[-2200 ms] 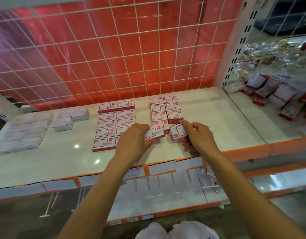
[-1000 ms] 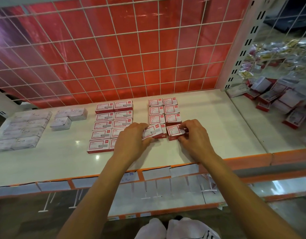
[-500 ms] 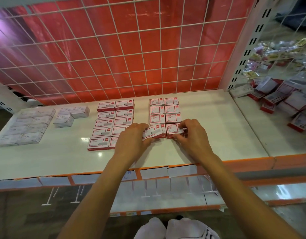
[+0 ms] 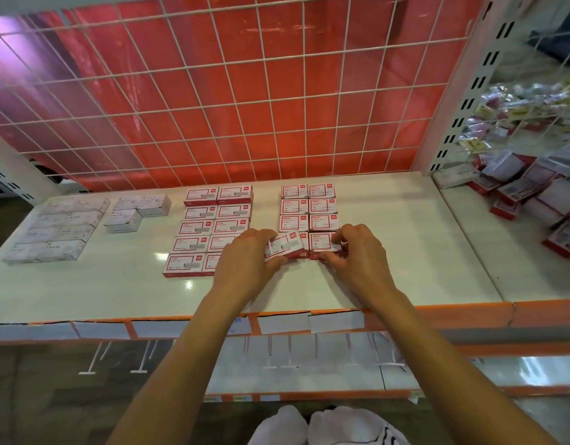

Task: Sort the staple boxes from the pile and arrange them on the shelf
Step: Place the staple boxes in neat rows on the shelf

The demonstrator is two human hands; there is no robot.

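Red-and-white staple boxes lie in neat rows on the white shelf point(image 4: 389, 252): a wide two-column block point(image 4: 213, 226) and a narrower two-column block point(image 4: 307, 207) to its right. My left hand point(image 4: 245, 261) grips a tilted staple box point(image 4: 285, 245) at the front of the narrower block. My right hand point(image 4: 357, 252) pinches the front-right box point(image 4: 322, 244) of that block, which lies flat on the shelf. A loose pile of staple boxes point(image 4: 534, 194) lies on the neighbouring shelf to the right.
Pale white boxes point(image 4: 59, 229) lie in rows at the shelf's left end. A white wire grid point(image 4: 245, 101) over a red panel backs the shelf. An orange front rail with paper labels point(image 4: 309, 321) edges it. A perforated upright point(image 4: 450, 101) divides the two shelves.
My right hand has set its box down flat into the front-right place of the narrower block and stays on it. My left hand keeps holding its tilted box.
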